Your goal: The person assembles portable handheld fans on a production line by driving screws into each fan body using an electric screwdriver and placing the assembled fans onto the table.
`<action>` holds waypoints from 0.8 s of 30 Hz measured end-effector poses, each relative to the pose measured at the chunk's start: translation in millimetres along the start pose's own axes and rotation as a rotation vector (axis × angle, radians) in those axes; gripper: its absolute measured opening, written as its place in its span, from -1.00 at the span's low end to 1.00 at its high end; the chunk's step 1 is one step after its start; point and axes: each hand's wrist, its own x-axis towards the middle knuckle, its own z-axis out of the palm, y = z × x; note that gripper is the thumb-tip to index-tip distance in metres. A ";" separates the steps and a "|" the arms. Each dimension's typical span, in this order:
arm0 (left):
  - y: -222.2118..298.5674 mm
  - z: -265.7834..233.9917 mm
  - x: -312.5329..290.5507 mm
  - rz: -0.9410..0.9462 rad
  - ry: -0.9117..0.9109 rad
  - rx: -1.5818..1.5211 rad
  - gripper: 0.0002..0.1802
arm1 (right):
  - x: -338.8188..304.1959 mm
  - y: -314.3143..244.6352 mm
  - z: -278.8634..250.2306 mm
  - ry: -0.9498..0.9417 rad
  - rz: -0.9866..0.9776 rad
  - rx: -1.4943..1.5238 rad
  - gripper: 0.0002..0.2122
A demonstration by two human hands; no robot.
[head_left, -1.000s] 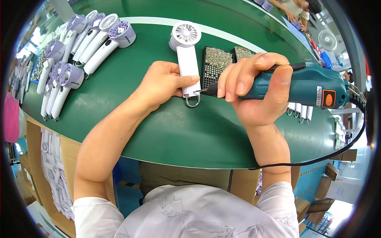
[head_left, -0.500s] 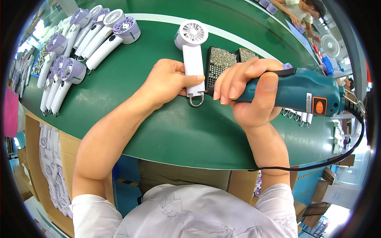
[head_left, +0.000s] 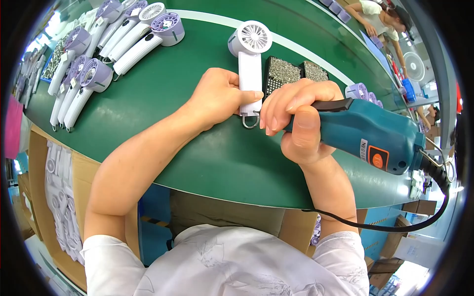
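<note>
A white and lilac handheld fan (head_left: 250, 69) lies on the green table, its round grille head pointing away and a metal loop at its near end. My left hand (head_left: 217, 96) grips its handle from the left, the thumb across the top near the loop. Closed around a teal electric screwdriver (head_left: 370, 130) is my right hand (head_left: 306, 116), which holds it nearly level with the front end toward the fan's lower end. My fingers hide the screwdriver's tip, so I cannot tell whether it touches the fan. Just beyond my right hand sit two black trays of screws (head_left: 284, 71).
Several lilac and white fans (head_left: 133, 52) lie in rows at the left, with more fan heads (head_left: 358, 91) at the right. A black cable (head_left: 395, 228) loops from the screwdriver. Below the table's left edge stands a cardboard box (head_left: 84, 172) of white parts. A person (head_left: 380, 22) works across the table.
The screwdriver has tilted, its rear end swinging lower and toward me. My view has shifted slightly, and the left hand keeps its hold on the fan.
</note>
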 end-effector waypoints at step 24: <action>30.5 -3.1 -80.4 0.086 0.139 0.006 -0.67 | -4.5 -96.9 0.5 0.024 -0.276 0.402 -0.54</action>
